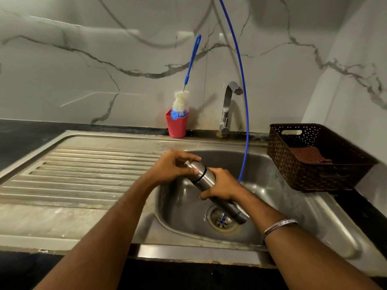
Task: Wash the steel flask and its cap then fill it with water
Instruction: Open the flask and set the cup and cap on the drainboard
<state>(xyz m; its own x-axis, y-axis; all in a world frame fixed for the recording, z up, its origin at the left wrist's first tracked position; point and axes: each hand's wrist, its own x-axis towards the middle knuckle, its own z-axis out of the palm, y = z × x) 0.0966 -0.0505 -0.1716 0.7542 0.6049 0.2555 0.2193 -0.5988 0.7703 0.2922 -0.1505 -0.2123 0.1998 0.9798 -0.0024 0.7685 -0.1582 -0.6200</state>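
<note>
Steel flask [206, 181] tilted over the sink [314, 216] basin; my right hand [222, 185] wraps the body mid-length, my left hand [173, 168] fingers curl round the cap [193, 166]. Rigid, smooth, probably slick wet, so grip firm below the black ring

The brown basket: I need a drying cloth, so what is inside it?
A reddish-brown checked cloth lies folded inside the brown basket. The near wall hides the floor in front of it, and anything under the cloth is covered.
</note>
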